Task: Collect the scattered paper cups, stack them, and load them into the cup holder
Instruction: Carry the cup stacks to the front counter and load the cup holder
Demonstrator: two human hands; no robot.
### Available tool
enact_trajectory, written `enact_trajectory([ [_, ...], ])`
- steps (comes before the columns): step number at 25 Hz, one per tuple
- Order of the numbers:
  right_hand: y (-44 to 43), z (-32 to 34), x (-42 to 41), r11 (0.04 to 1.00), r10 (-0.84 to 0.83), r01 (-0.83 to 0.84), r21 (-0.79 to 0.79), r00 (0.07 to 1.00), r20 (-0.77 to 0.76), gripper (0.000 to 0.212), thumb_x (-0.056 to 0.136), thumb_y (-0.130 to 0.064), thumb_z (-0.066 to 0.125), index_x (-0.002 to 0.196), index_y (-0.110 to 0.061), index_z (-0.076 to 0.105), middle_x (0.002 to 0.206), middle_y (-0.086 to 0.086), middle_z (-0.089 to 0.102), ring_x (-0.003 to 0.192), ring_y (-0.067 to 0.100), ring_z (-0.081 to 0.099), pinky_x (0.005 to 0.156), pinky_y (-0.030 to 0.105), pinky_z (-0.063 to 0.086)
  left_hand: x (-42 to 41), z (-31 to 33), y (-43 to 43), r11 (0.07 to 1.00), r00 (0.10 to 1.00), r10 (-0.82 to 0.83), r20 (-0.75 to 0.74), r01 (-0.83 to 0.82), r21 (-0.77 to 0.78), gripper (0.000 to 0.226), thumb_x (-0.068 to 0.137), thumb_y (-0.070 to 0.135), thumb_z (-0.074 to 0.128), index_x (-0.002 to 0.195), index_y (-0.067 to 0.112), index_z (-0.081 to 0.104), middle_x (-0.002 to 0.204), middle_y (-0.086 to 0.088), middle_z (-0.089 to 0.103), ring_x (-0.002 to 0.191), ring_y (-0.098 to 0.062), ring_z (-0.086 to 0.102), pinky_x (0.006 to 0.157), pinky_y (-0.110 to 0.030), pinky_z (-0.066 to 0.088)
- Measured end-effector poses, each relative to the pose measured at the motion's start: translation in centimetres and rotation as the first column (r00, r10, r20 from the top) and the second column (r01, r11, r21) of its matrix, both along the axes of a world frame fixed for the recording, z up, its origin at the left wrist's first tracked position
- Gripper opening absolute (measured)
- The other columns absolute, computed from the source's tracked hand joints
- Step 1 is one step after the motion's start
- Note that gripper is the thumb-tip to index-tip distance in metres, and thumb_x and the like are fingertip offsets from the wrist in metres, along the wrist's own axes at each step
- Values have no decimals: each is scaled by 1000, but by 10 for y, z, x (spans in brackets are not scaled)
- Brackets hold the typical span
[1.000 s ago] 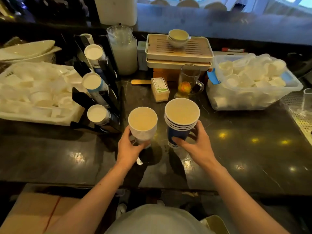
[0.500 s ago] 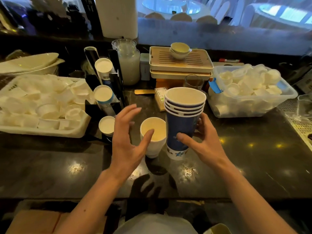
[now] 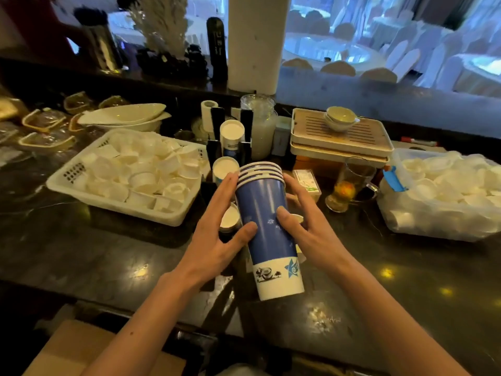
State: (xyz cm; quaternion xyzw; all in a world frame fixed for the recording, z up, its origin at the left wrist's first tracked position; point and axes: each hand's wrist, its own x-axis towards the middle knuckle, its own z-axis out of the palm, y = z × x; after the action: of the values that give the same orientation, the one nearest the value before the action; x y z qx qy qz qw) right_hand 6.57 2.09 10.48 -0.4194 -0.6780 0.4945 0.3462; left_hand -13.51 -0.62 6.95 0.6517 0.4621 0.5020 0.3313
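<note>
A dark, glossy stone counter (image 3: 81, 253) runs across the frame, and behind it a window gives onto a dining hall of white-covered chairs. The counter's front edge crosses the bottom of the frame. Bare counter lies at lower left and lower right.

The back half is crowded. A white slotted basket (image 3: 119, 204) of small white cups sits at centre left. A clear plastic tub (image 3: 433, 226) of similar cups is at the right edge. Stacked tea trays (image 3: 339, 142) stand at upper right of centre, with a glass mug (image 3: 349, 185) just in front of them. The black cup holder (image 3: 217, 118) stands just above centre, and its rows of cups show their white bottoms.

The stack of blue paper cups (image 3: 267, 229) is at frame centre, between both hands. It is tilted, with its rims leaning away toward the holder. Several cups are nested, their white rims banded close together at the top. The wall is deep blue. The base has a white band with a blue star-like print and a small picture.

The left hand (image 3: 214, 240) holds the stack's left side, fingers stretched along it and thumb on the front. The right hand (image 3: 311, 234) grips the right side, thumb in front and fingers behind.
</note>
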Motion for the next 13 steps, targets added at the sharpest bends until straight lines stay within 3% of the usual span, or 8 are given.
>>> enact_trajectory([
  [3, 6, 0, -19, 995, 39, -40, -86, 999, -14, 74, 76, -70, 51, 144, -52, 28, 148, -6, 40, 117, 14, 59, 84, 39, 59, -10, 2, -5, 994, 992, 95, 88, -90, -59, 76, 87, 66, 56, 153, 41, 27, 160, 17, 29, 147, -10, 31, 115, -50, 35],
  [5, 9, 0, -28, 987, 73, -84, -139, 994, -81, 59, 85, -58, 50, 141, -49, 35, 142, -7, 47, 109, 17, 65, 78, 37, 60, -16, 3, -10, 984, 978, 158, 136, -145, -101, 73, 85, 72, 51, 149, 41, 34, 154, 17, 38, 141, -5, 40, 111, -42, 43],
  [7, 13, -1, -32, 971, 108, -139, -194, 981, -163, 54, 90, -45, 53, 142, -40, 41, 136, -2, 55, 104, 32, 67, 77, 40, 60, -22, 4, -15, 972, 962, 216, 166, -196, -130, 65, 86, 75, 44, 144, 46, 41, 147, 21, 47, 133, 0, 47, 105, -30, 48],
  [9, 15, -3, -33, 938, 134, -209, -275, 954, -268, 62, 87, -40, 65, 144, -32, 43, 133, -1, 60, 109, 39, 64, 79, 39, 59, -26, 7, -17, 955, 947, 265, 180, -232, -184, 49, 91, 71, 38, 135, 54, 46, 135, 30, 54, 124, 5, 54, 94, -18, 51],
  [11, 18, -3, -35, 905, 159, -256, -341, 944, -289, 83, 73, -47, 79, 145, -27, 43, 133, 0, 61, 112, 34, 64, 80, 36, 57, -30, 12, -18, 936, 945, 298, 132, -261, -238, 29, 98, 62, 31, 122, 66, 48, 116, 42, 59, 110, 16, 57, 78, -6, 49],
  [13, 19, -3, -39, 881, 176, -270, -389, 949, -261, 95, 64, -53, 84, 145, -23, 43, 128, 4, 64, 110, 31, 66, 80, 33, 57, -36, 16, -15, 917, 950, 304, 73, -271, -292, 32, 95, 68, 23, 115, 69, 49, 108, 42, 61, 108, 17, 56, 80, -8, 45],
])
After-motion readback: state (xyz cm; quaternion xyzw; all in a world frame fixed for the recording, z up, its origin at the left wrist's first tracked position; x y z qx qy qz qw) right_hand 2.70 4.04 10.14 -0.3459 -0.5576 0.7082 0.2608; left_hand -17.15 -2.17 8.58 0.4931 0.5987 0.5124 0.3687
